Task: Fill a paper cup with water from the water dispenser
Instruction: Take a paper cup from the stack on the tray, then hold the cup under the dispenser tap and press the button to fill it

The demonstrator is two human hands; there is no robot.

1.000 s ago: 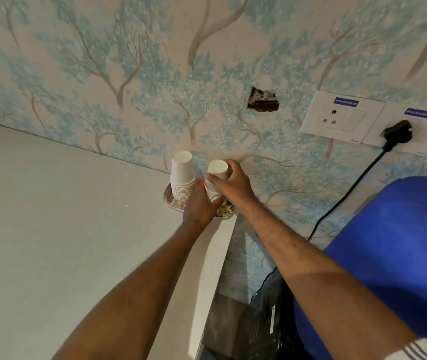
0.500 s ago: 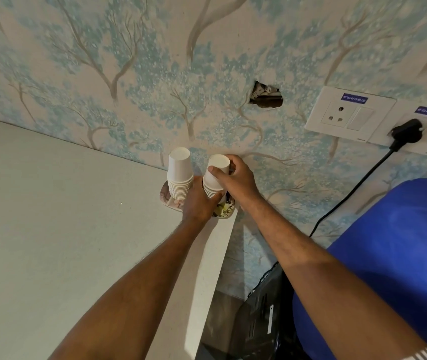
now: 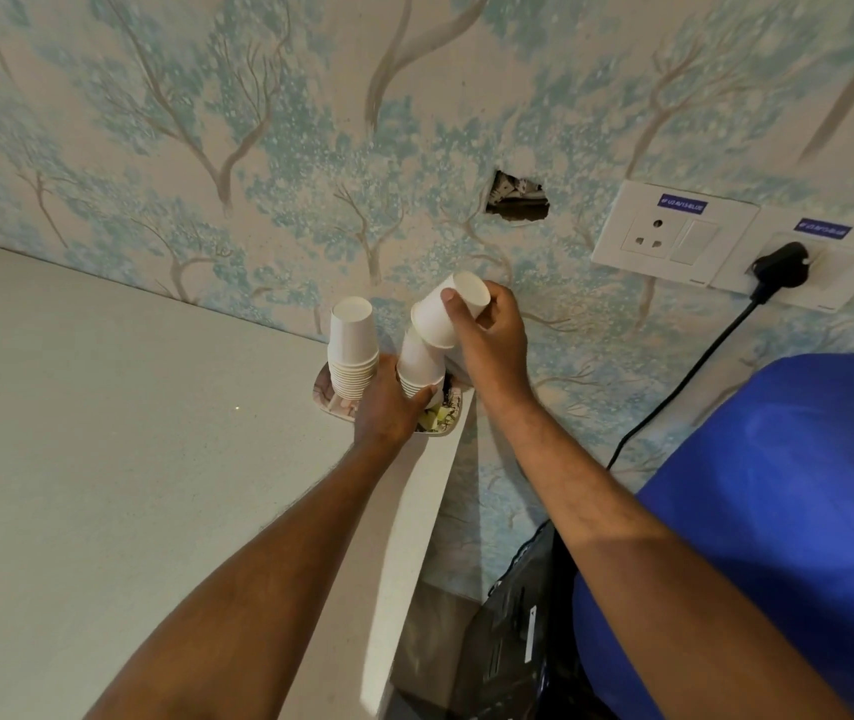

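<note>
Your shot's pretty evenly lit, warm indoor light, nothing blown out. The counter (image 3: 102,459) reads pale and flat, no glare on it. Your forearms throw soft shadows down its right edge, and a bright strip of light runs along that edge. Below it everything goes dark and murky. Focus is decent mid-frame; the wallpaper (image 3: 206,122) smears and bends toward the corners, classic wide-angle stretch.

The pale, off-white speckled desk (image 3: 118,459) runs up to the tree-patterned wall. At its far right corner lies a small patterned oval tray (image 3: 328,394), close to the desk's right edge. On the tray stand two stacks of upturned white paper cups (image 3: 353,350), side by side, one upright, the other tilted.
</note>
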